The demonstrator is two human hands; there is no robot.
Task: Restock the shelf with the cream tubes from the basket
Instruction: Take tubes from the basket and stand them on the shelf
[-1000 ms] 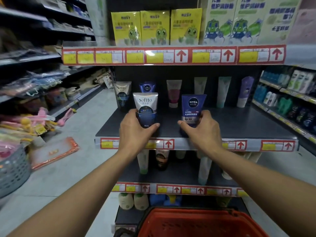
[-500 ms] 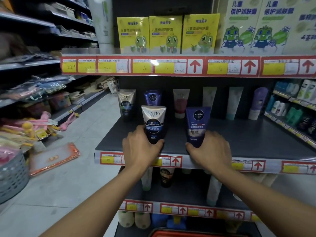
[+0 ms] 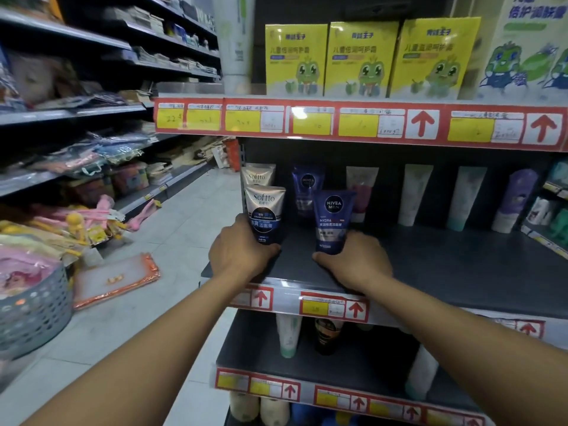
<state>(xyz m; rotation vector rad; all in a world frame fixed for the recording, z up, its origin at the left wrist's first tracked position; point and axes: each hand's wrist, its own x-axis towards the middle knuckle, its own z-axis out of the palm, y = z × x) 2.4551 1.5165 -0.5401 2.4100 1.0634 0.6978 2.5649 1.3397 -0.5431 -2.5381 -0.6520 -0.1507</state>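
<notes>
My left hand (image 3: 242, 250) grips the base of a beige and dark blue Softto tube (image 3: 266, 210), standing cap down on the dark middle shelf (image 3: 445, 272). My right hand (image 3: 353, 261) grips the base of a blue Nivea Men tube (image 3: 333, 219) next to it. Behind them stand a second Softto tube (image 3: 257, 175) and a second Nivea tube (image 3: 307, 186) at the back of the shelf. The basket is out of view.
More tubes line the shelf's back: a pink one (image 3: 362, 192), two pale ones (image 3: 415, 192) and a purple one (image 3: 516, 198). Yellow boxes (image 3: 359, 56) fill the shelf above. Lower shelves hold further tubes (image 3: 289, 333). A grey basket (image 3: 33, 305) stands at left on the tiled aisle floor (image 3: 153, 318).
Both hands have pushed their tubes further back onto the shelf. The view has tilted up and moved closer, and the red basket has dropped out of sight.
</notes>
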